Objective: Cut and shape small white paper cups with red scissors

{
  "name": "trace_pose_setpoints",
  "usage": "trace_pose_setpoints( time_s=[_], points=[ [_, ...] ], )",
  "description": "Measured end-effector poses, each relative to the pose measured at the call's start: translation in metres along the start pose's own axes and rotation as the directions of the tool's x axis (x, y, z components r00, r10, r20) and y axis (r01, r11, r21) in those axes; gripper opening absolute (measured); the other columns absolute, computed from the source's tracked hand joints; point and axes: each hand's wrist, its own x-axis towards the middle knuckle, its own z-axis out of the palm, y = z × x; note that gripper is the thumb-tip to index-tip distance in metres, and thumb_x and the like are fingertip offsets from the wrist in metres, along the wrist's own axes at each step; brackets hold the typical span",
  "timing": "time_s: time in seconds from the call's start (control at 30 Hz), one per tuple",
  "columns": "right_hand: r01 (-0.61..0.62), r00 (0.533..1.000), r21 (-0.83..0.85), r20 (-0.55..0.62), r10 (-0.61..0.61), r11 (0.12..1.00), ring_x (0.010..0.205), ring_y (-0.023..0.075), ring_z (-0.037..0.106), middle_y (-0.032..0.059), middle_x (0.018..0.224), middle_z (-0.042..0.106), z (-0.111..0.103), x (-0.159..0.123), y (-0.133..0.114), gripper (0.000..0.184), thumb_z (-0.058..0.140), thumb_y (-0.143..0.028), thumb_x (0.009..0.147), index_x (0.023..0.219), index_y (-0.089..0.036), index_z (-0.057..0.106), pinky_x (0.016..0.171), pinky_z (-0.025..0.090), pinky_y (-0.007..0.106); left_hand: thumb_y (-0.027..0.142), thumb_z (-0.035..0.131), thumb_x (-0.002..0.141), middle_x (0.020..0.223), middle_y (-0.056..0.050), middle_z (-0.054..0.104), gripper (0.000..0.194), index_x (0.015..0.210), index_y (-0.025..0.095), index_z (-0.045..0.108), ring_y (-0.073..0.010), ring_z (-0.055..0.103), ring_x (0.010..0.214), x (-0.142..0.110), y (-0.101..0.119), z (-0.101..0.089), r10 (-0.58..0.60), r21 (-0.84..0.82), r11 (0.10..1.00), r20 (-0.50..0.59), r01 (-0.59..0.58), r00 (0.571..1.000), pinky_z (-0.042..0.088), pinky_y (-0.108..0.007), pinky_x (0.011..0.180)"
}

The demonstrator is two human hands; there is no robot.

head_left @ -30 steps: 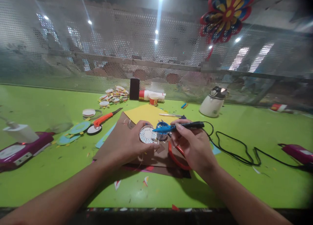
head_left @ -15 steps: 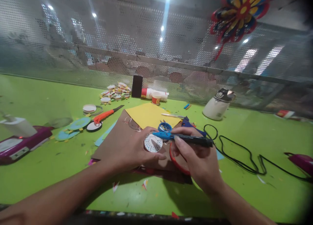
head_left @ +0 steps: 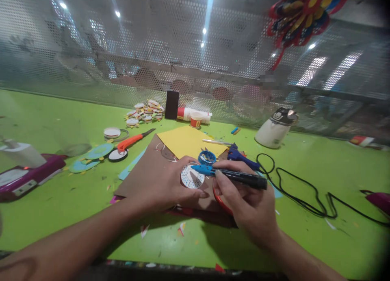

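Between the thumb and fingers of my left hand (head_left: 166, 181) is a small round white disc (head_left: 191, 178), patterned with dark lines and blue dots. My right hand (head_left: 248, 195) grips a black marker pen (head_left: 243, 178), its blue tip end lying over the disc's upper edge; whether the tip touches is unclear. Both hands are above a brown sheet (head_left: 140, 169). Just beyond them sits a blue round container (head_left: 206, 157) with small bits in it. Part of a red ring-shaped handle (head_left: 222, 199) shows beside my right hand.
A blue glue gun (head_left: 240, 155) with a black cord lies to the right, a white jug (head_left: 274, 130) behind it. An orange-handled cutter (head_left: 132, 142), a purple power strip (head_left: 33, 177) and blue-green discs are at the left. Yellow paper (head_left: 185, 138) lies ahead; a phone (head_left: 172, 105) stands behind.
The whole view has shifted slightly. My left hand still holds the disc, and the marker stays over its upper part with only a small shift.
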Motion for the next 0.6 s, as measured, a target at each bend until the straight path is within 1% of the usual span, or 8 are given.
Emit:
trace_pose_setpoints(
  time_s=[0.07,0.13,0.27,0.37,0.47,0.6],
  points=[
    [-0.022,1.000,0.012,0.019,0.021,1.000,0.054,0.0112,0.055,-0.0031,0.069,0.062,0.0001,-0.0006,0.0020,0.011,0.064,-0.025,0.090,0.100,-0.024,0.067,0.060,0.052,0.027,0.032,0.079,0.067,0.093,-0.002,0.067,0.047,0.107,0.019,0.059,-0.0235,0.063,0.089,-0.0002,0.0001,-0.0001,-0.003,-0.007,1.000,0.001,0.003,1.000,0.050,-0.032,0.071],
    [-0.027,0.999,0.011,0.033,0.027,1.000,0.052,0.0109,0.054,-0.0038,0.066,0.060,0.0004,-0.0011,0.0039,0.010,0.063,-0.027,0.091,0.100,-0.024,0.067,0.058,0.050,0.027,0.033,0.080,0.067,0.093,-0.002,0.068,0.047,0.106,0.019,0.059,-0.0233,0.063,0.088,-0.0003,-0.0017,0.0000,-0.008,-0.010,1.000,0.000,0.008,1.000,0.049,-0.031,0.070],
    [-0.009,0.999,-0.025,0.041,0.010,1.000,0.054,0.0117,0.057,-0.0028,0.069,0.062,0.0001,-0.0013,0.0057,0.011,0.063,-0.028,0.091,0.100,-0.024,0.067,0.056,0.050,0.027,0.040,0.080,0.068,0.091,-0.001,0.067,0.049,0.107,0.019,0.058,-0.0217,0.063,0.085,-0.0004,-0.0074,0.0005,-0.012,-0.031,0.999,0.018,0.012,1.000,0.048,-0.030,0.069],
    [0.014,0.999,-0.057,0.044,-0.012,0.998,0.058,0.0126,0.059,-0.0008,0.075,0.065,-0.0010,-0.0005,0.0045,0.012,0.064,-0.027,0.090,0.100,-0.023,0.068,0.058,0.051,0.028,0.041,0.080,0.069,0.090,-0.001,0.067,0.050,0.107,0.019,0.058,-0.0210,0.062,0.084,-0.0003,-0.0095,0.0007,0.003,-0.029,1.000,0.027,-0.002,1.000,0.047,-0.029,0.068],
    [0.023,0.998,-0.059,0.053,-0.020,0.998,0.066,0.0149,0.065,0.0011,0.082,0.070,-0.0008,0.0013,0.0023,0.011,0.064,-0.025,0.089,0.100,-0.023,0.068,0.062,0.055,0.029,0.040,0.080,0.069,0.089,-0.001,0.067,0.050,0.108,0.019,0.058,-0.0210,0.062,0.084,-0.0004,-0.0090,0.0010,0.009,-0.026,1.000,0.025,-0.009,1.000,0.047,-0.029,0.068],
    [0.070,0.996,-0.054,0.050,-0.068,0.996,0.080,0.0165,0.071,0.0014,0.088,0.074,0.0015,0.0032,0.0003,0.013,0.065,-0.018,0.088,0.100,-0.023,0.068,0.076,0.059,0.029,0.040,0.079,0.070,0.091,-0.002,0.068,0.049,0.109,0.019,0.058,-0.0216,0.062,0.084,-0.0011,-0.0086,0.0014,-0.009,-0.052,0.999,0.026,0.011,1.000,0.047,-0.030,0.070]
  ],
)
